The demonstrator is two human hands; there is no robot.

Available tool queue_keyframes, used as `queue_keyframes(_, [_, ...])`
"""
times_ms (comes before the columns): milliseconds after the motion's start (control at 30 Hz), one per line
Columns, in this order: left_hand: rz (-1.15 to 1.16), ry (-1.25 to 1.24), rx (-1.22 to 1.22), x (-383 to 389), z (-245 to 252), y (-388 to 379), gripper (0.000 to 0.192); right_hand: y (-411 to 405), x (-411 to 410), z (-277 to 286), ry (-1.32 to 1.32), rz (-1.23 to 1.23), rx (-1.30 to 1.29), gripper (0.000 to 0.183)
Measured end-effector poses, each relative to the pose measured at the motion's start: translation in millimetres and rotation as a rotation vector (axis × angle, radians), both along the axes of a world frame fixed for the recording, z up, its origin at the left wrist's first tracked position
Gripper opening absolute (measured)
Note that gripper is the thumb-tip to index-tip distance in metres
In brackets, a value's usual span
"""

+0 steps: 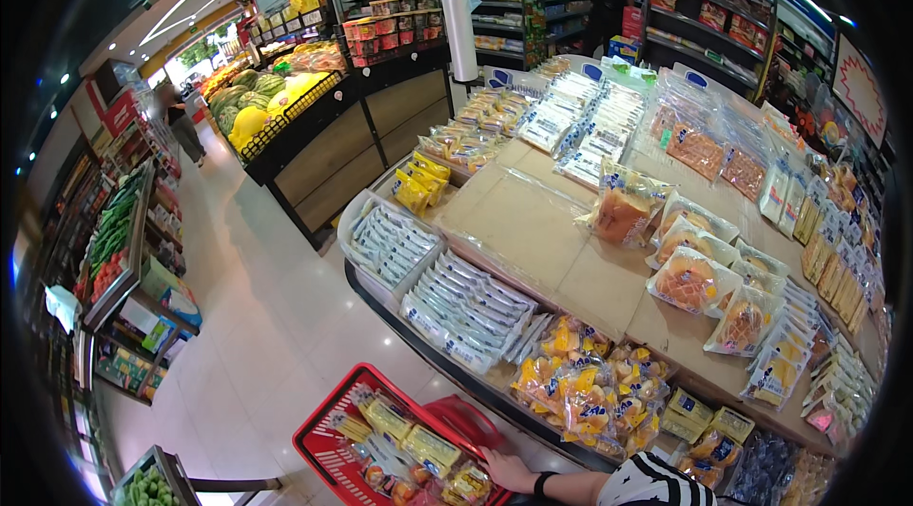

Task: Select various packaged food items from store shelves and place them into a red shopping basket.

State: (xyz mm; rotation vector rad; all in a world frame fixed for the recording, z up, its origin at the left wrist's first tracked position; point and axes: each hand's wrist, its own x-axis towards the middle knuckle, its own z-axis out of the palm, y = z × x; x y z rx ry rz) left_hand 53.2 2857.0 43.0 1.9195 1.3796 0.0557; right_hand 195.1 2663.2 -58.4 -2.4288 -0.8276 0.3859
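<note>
At the bottom, my right hand (508, 470), with a black wristband on its wrist, grips the near right rim of a red plastic shopping basket (335, 392). Its fingertips are partly hidden at the rim. Inside the basket lie several packaged foods, among them a yellowish packet (431, 450) and a clear-wrapped pack (467, 484). A red curved handle (467, 420) sticks out on the basket's far side. My left hand is out of view. Just beyond the basket, bagged buns with yellow print (570, 388) are heaped on the lower ledge of a display stand (528, 221).
White-wrapped packets (467, 310) line the stand's lower ledge, and bagged round breads (688, 278) sit higher up. Left, a tiled aisle (264, 335) runs past a vegetable rack (118, 249) and a fruit bin (285, 96). One person (182, 121) stands down the aisle, another (606, 3) among the back shelves.
</note>
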Motion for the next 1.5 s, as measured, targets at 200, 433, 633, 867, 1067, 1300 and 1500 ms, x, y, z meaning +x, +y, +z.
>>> queue_keyframes(200, [0.001,-0.011,-0.028,-28,-16,48,0.057,63,31,8,-0.02,-0.005,0.027,0.039])
queue_keyframes(433, [-0.212,-0.083,-0.004,76,15,128,0.057,141,46,7,-0.009,-0.065,-0.002,0.039])
queue_keyframes(633, [-0.396,-0.109,-0.045,128,19,195,0.057,153,57,14,0.221,-0.164,-0.108,0.041])
queue_keyframes(867, [-0.535,-0.12,-0.065,169,12,238,0.057,159,73,15,0.195,-0.045,-0.212,0.046])
queue_keyframes(1067, [-0.563,-0.136,-0.057,187,15,247,0.057,161,88,12,0.383,-0.009,-0.215,0.054])
queue_keyframes(1300, [-0.568,-0.152,-0.004,209,32,202,0.058,150,151,97,0.526,0.387,-0.498,0.056])
queue_keyframes(1500, [-0.525,-0.169,0.049,226,48,142,0.058,25,212,321,0.138,0.191,0.289,0.049])
